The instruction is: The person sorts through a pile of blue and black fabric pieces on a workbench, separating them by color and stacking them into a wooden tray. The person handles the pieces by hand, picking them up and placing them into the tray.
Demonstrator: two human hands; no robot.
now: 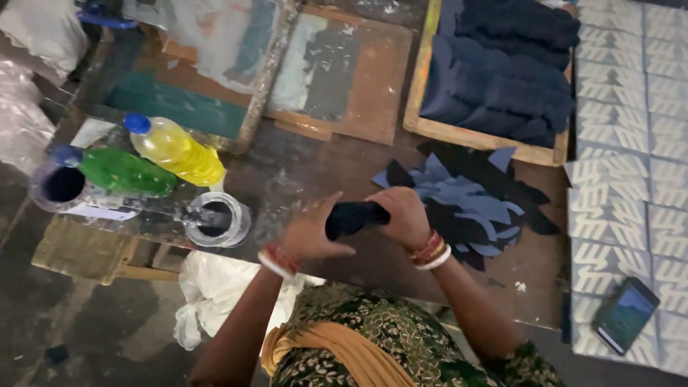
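Both hands are gripping one dark fabric bundle (356, 217) above the tabletop (301, 172): the left hand (309, 231) is curling around its near end, the right hand (403, 215) is clenching over its far end. Two capped bottles, one yellow (175, 149) and one green (118, 170), are lying beside two open jars (216, 219).

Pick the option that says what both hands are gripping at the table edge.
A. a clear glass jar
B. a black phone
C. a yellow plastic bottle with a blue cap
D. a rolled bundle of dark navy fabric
D: the left hand and the right hand each close around one end of the rolled bundle of dark navy fabric, held between them.
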